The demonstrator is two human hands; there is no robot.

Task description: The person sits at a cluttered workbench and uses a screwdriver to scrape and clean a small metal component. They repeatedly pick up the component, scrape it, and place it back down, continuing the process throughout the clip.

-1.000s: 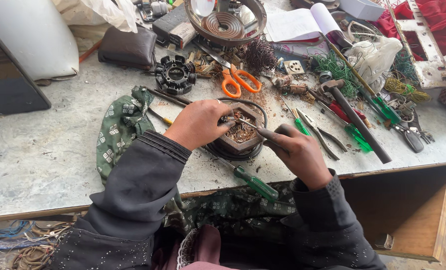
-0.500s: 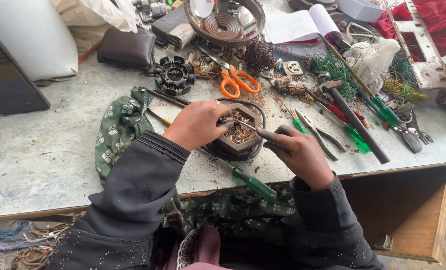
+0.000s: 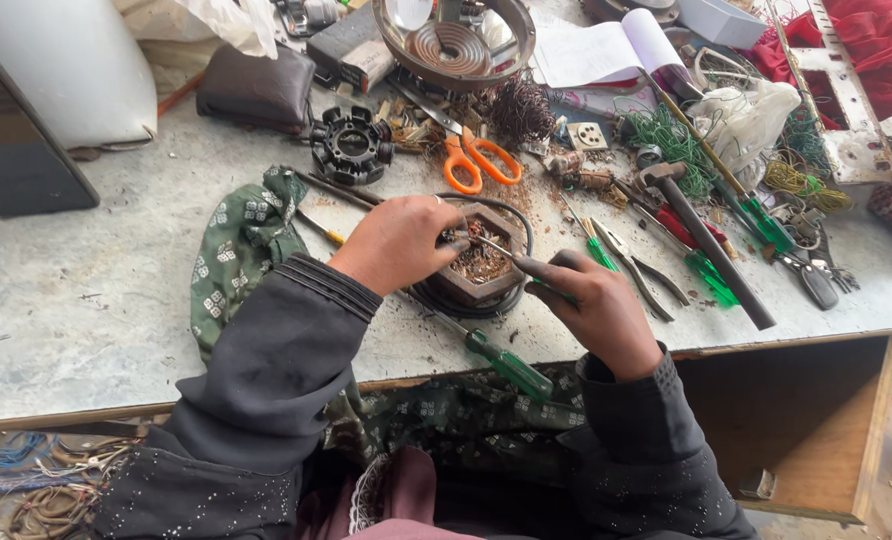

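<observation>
Workbench seen from above, left to right. A green patterned cloth (image 3: 241, 250) lies draped over the near edge of the grey table (image 3: 86, 300); behind it sits a black toothed stator ring (image 3: 352, 147). The left hand (image 3: 398, 243) rests on the left rim of a dark, squarish motor core (image 3: 481, 260), its fingertips pinched together on strands of the copper winding inside; the core sits on the table at the centre, ringed by a black cable. The right hand (image 3: 598, 310) is closed around the handle of a thin metal tool (image 3: 496, 248), whose tip reaches into the core beside the left fingertips. A green-handled screwdriver (image 3: 506, 365) lies just in front of the core, orange-handled scissors (image 3: 478, 160) behind it. Farther right lie pliers (image 3: 631, 270), more green-handled screwdrivers and a hammer (image 3: 701, 235).
</observation>
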